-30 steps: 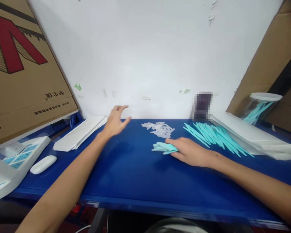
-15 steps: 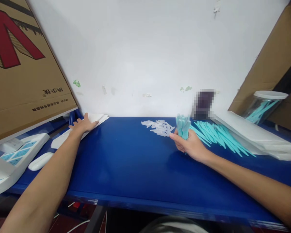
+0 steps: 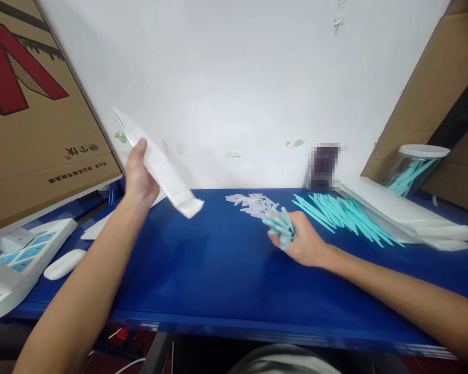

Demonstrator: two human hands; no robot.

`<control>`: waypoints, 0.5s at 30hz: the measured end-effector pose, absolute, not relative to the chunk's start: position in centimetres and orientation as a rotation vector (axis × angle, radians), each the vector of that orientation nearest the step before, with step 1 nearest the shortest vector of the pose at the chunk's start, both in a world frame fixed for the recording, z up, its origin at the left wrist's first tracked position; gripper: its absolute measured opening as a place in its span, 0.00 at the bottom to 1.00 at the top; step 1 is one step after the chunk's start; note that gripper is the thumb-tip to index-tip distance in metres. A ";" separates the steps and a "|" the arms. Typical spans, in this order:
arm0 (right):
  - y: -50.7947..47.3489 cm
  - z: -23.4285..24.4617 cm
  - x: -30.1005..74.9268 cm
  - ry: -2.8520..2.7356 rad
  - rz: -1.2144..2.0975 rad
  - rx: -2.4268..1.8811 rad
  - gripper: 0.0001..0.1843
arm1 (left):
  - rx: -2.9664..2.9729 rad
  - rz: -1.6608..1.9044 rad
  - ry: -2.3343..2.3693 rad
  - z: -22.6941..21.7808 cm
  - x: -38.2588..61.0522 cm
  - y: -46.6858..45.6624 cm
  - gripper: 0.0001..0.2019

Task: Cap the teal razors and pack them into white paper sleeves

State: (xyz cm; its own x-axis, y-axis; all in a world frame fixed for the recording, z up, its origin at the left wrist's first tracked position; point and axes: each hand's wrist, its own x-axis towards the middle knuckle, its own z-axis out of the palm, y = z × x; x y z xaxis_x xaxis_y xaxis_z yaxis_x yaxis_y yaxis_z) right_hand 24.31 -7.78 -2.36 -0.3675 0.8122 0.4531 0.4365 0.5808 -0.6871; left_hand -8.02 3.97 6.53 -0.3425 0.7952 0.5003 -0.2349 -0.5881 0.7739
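Note:
My left hand is raised above the blue table at the left and grips a long white paper sleeve that slants down to the right. My right hand rests on the table at centre right, closed round a bundle of light teal plastic sticks whose ends point up and left. Just behind that hand lies a small heap of clear plastic caps. A spread of loose teal sticks lies to the right of it.
A stack of white sleeves lies at the left rear, another white stack at the right. A clear jar with teal sticks stands far right. Cardboard boxes lean on both sides. A white device and a white oval case sit at left.
My left hand went to the sleeve stack at the left and has lifted one sleeve into the air. My right hand gathered the teal sticks, stood them up, then lowered them.

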 end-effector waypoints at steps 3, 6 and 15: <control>-7.9 -1.8 23.5 -2.164 0.468 -1.068 0.09 | 1.007 1.838 0.508 5.4 -5.0 3.0 0.13; -7.5 -1.0 22.8 -2.245 0.337 -1.163 0.08 | 0.835 1.808 0.512 4.2 -3.1 2.0 0.09; -7.1 -0.5 23.8 -2.462 0.088 -1.446 0.04 | 0.645 1.702 0.610 2.3 0.3 -0.1 0.11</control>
